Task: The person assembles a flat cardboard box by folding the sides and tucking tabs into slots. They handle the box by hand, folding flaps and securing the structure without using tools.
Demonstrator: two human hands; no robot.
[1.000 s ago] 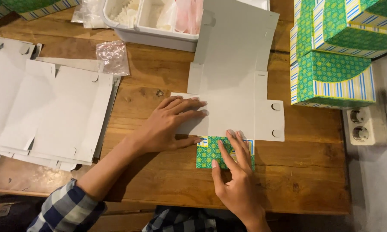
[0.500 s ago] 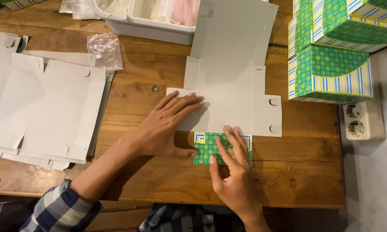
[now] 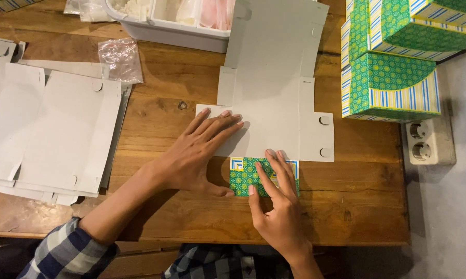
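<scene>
A flat unfolded cardboard box blank (image 3: 274, 88) lies grey side up on the wooden table (image 3: 181, 98). Its near flap (image 3: 248, 173) is folded over, showing a green patterned face with blue and yellow stripes. My left hand (image 3: 197, 152) rests flat, fingers spread, on the blank's left side tab. My right hand (image 3: 277, 206) presses down on the folded green flap with its fingers extended. Neither hand grips anything.
A stack of more flat grey blanks (image 3: 41, 124) lies at the left. A white plastic tray (image 3: 171, 26) with bags stands at the back, a clear plastic bag (image 3: 120, 58) beside it. Assembled green boxes (image 3: 388, 57) pile at the right, above a white power socket (image 3: 424, 142).
Both hands have stayed in about the same place on the blank and the folded flap. The view has shifted slightly.
</scene>
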